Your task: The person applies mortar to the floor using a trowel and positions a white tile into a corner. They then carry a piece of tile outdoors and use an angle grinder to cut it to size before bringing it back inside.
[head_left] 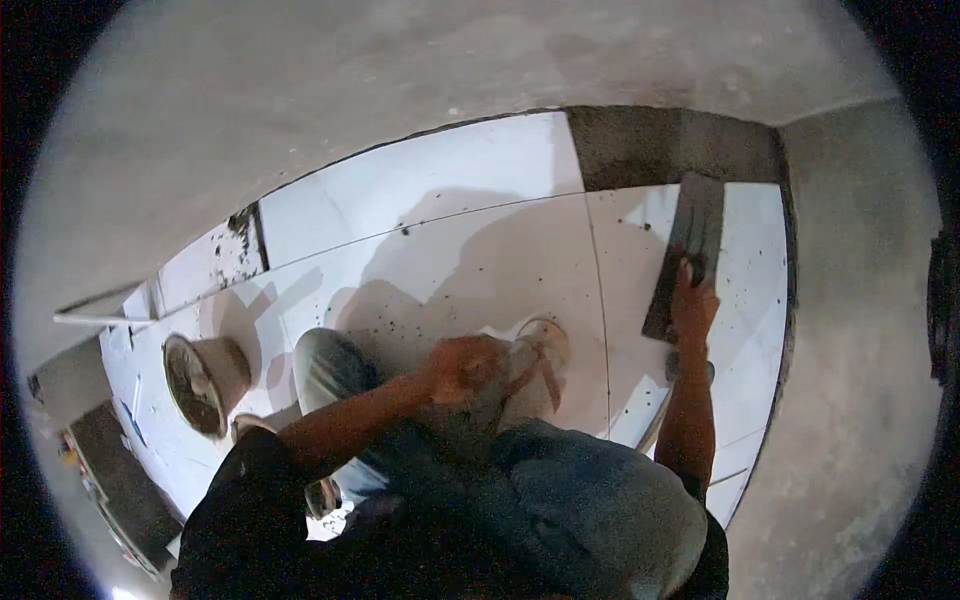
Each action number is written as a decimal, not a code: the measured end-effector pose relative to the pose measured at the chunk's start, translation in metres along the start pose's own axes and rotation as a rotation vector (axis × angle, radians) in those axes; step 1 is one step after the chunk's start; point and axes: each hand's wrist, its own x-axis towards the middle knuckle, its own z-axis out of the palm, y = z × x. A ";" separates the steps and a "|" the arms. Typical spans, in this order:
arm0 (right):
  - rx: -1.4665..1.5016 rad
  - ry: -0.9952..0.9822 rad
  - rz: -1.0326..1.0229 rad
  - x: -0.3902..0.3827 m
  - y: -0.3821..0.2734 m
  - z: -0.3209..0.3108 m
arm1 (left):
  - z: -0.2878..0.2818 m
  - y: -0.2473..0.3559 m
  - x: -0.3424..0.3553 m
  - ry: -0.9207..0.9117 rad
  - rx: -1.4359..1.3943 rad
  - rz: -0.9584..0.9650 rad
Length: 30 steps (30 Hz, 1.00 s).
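My right hand (692,305) is closed around the middle of a long, dark grey plastering float (700,215), whose handle is mostly hidden by the fingers. The float lies over the white floor tiles (660,215), its far end at the edge of a dark mortar strip (640,145) by the wall. Close to my bent knees, my left hand (465,370) is closed, with a greyish shape just beside it that is too blurred to name. My sandalled foot (545,350) rests on the tiles right next to that hand.
A mortar-smeared bucket (205,380) stands on the tiles at the left. Bare grey walls (860,250) border the far and right sides. A tile with dark smears (225,250) lies along the far wall. Dark crumbs dot the tiles, and a rough dark floor patch (125,480) shows at lower left.
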 end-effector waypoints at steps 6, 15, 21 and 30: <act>0.009 -0.375 -0.404 -0.077 -0.088 -0.012 | -0.058 -0.059 -0.134 0.739 -0.065 -0.209; 0.086 -0.257 -0.227 -0.046 -0.155 0.028 | 0.014 -0.058 -0.245 0.832 0.197 -0.504; 0.204 -0.543 -0.495 -0.147 -0.271 0.056 | 0.033 -0.034 -0.263 0.776 0.230 -0.640; 0.291 -0.632 -0.640 -0.198 -0.308 0.054 | 0.035 -0.029 -0.268 0.881 0.183 -0.605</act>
